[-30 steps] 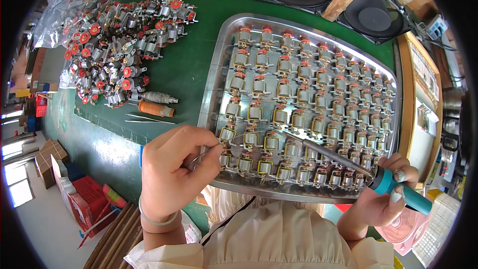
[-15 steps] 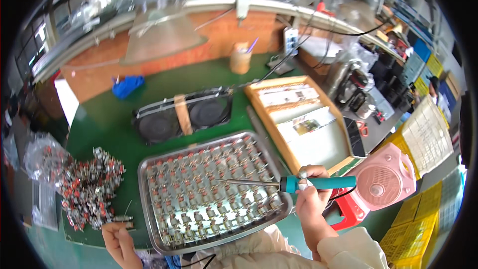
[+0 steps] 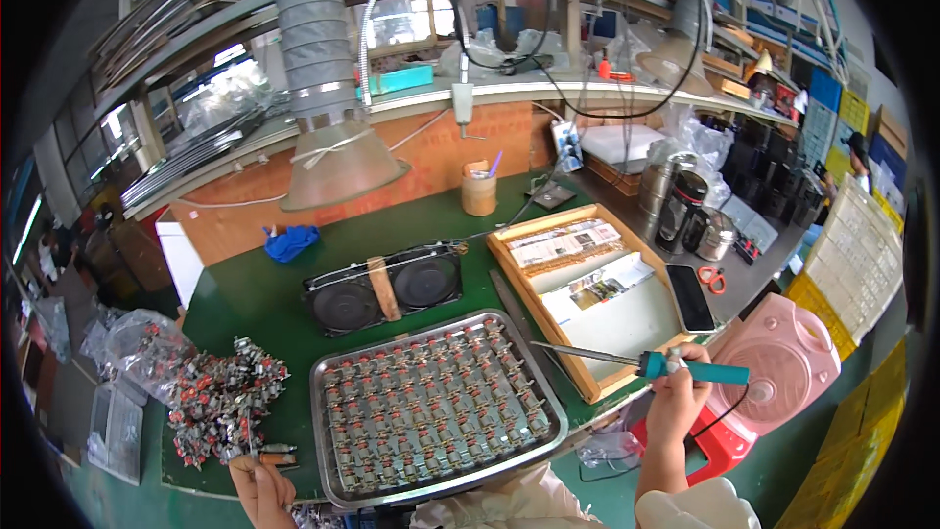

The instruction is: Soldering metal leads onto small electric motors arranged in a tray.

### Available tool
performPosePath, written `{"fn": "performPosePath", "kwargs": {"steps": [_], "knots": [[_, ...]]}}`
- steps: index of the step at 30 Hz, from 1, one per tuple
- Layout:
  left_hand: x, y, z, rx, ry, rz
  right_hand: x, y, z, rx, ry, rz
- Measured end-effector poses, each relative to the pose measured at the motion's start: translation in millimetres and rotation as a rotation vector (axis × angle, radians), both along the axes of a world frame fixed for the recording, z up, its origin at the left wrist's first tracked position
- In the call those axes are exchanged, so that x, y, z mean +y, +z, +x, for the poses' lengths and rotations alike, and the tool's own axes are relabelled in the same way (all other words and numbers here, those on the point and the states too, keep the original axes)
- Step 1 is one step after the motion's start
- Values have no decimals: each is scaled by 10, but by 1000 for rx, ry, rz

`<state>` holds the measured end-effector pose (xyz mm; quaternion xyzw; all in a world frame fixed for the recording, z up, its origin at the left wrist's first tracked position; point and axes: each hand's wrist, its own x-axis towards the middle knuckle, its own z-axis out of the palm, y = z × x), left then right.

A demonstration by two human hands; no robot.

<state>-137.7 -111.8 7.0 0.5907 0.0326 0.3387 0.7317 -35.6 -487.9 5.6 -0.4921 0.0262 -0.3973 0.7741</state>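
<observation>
In my right hand (image 3: 676, 397) is a soldering iron (image 3: 720, 373) with a teal handle, its metal tip pointing left over the wooden box's near edge. My left hand (image 3: 259, 490) is at the table's near left edge, fingers pinched on a thin wire (image 3: 252, 434). Close by its fingertips lie small brown, stick-like pieces (image 3: 278, 457). Just beyond is a heaped pile of small metal parts with red bits (image 3: 220, 402). Between my hands, a metal tray (image 3: 558, 421) holds rows of similar small parts.
Behind the tray sits a black twin-fan unit (image 3: 385, 286) with a wooden strip across it. A wooden box (image 3: 587, 387) with papers stands right, near a phone (image 3: 691, 298) and a pink fan (image 3: 778, 362). An extraction hood (image 3: 343, 171) hangs above; a plastic bag (image 3: 147, 348) lies left.
The view has tilted up and shifted, so the table sits lower and farther right. The soldering iron has moved from above the tray to the right, over the box's near edge. Both hands keep their grips.
</observation>
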Motion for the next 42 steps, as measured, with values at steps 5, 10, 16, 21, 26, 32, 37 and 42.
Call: {"fn": "performPosePath", "kwargs": {"steps": [5, 10, 16, 21, 26, 32, 37, 42], "knots": [[28, 46, -225, -45, 127, 79, -121, -66, -52, -47, -25, 10], [20, 166, -356, -46, 100, -11, -181, -125, -30, -69, 6, 57], [-123, 387, -302, 33, 210, 73, -229, -93, 23, -78, 69, 26], [-64, 323, -319, -18, 235, 120, -210, -109, 145, -26, 65, -17], [-76, 251, -189, -133, 198, 128, -282, -26, 356, 29, 65, 0], [-69, 106, -18, 46, 406, 283, -296, 32, 718, 80, 148, -19], [22, -32, 40, 127, 470, 335, -191, 85, 942, 59, 246, -15], [103, -122, 88, 159, 497, 356, -118, 123, 1105, 101, 237, -76]]}}
